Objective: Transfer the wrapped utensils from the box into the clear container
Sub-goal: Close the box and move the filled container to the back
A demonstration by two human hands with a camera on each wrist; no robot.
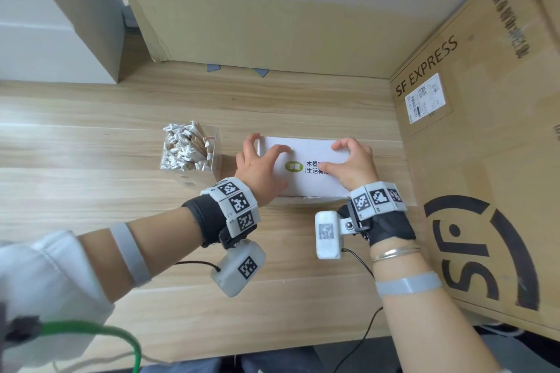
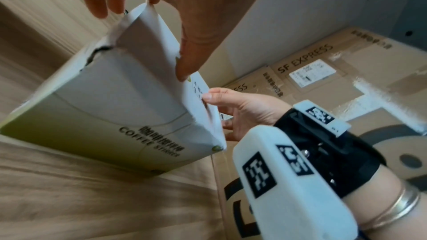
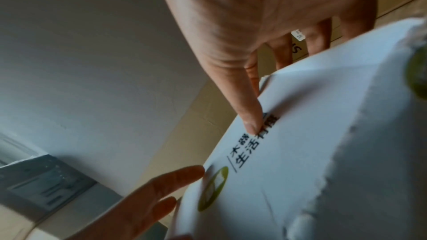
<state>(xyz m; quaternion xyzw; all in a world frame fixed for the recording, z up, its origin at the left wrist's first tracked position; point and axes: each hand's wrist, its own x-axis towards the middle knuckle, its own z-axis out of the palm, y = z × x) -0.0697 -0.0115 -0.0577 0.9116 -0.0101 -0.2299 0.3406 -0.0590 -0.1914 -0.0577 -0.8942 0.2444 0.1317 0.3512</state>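
Pale wood tabletop (image 1: 91, 197) carries everything, hemmed by big cardboard cartons (image 1: 485, 160). Taking the white box (image 1: 306, 185) as landmark: just left of it stands the clear container (image 1: 212, 166), already packed with wrapped utensils (image 1: 185, 145). The left hand (image 1: 257, 169) curls over the box's left end, pinching its flap; the right hand (image 1: 354, 163) grips the top toward the right end. The torn flap edge could rip further if tugged unevenly. A hard pull might also jerk the box leftward into the container, tipping it. The box's contents are hidden.
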